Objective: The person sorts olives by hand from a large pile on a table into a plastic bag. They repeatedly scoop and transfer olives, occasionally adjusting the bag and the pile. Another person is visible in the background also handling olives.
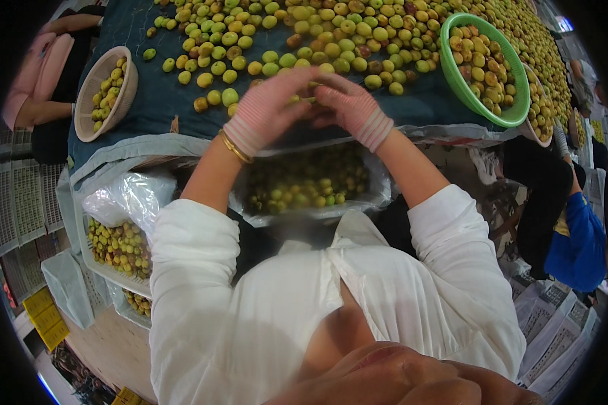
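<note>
My left hand (268,109) and my right hand (352,106), both in pink-and-white striped knit gloves, curve towards each other over the near edge of a cloth-covered table (157,96). Motion blurs the fingers. A bit of green fruit shows between them, but whether either hand grips it is unclear. Just past the hands lie loose green-yellow jujubes (283,61), some with brown patches, which spread thickly to the far right. Below my wrists, under the table edge, a container with a clear plastic liner (380,190) holds more jujubes (309,195).
A green plastic basket (451,86) of browner jujubes stands at right, beside another basket (529,129). At left is a pale pink basket (83,109), near a person in pink (45,76). A white crate (111,276) holds fruit lower left. Another person in blue (577,243) sits at right.
</note>
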{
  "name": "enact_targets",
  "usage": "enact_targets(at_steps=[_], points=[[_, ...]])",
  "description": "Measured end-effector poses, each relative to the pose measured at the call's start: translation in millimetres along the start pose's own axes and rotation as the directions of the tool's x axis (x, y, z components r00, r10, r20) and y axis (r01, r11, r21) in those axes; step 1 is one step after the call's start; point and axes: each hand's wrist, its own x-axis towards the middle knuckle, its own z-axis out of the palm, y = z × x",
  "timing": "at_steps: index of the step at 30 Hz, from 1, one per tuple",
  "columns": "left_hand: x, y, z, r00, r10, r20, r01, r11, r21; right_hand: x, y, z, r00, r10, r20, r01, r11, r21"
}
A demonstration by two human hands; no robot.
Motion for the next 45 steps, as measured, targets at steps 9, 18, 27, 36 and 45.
enact_targets(at_steps=[9,18,27,36,45], points=[[-32,-70,-62,0.834,-0.510,-0.209,0.456,0.425,0.781,2,-106,-166,0.750,-0.579,-0.320,0.618,0.440,0.652],[-35,-47,-39,0.843,-0.537,-0.034,0.325,0.458,0.827,25,-61,-97,0.835,-0.498,-0.233,0.286,0.755,-0.590],[-41,-45,-50,0.827,-0.552,-0.107,0.450,0.537,0.714,117,-7,5,0.942,-0.336,0.030,-0.063,-0.265,-0.962],[-47,-48,-53,0.818,-0.566,-0.108,0.469,0.546,0.694,135,-11,26,0.854,-0.340,0.393,0.319,-0.253,-0.913],[-50,-37,-53,0.817,-0.572,-0.071,0.443,0.545,0.712,174,-21,-2,0.922,-0.384,0.047,-0.093,-0.338,-0.937]])
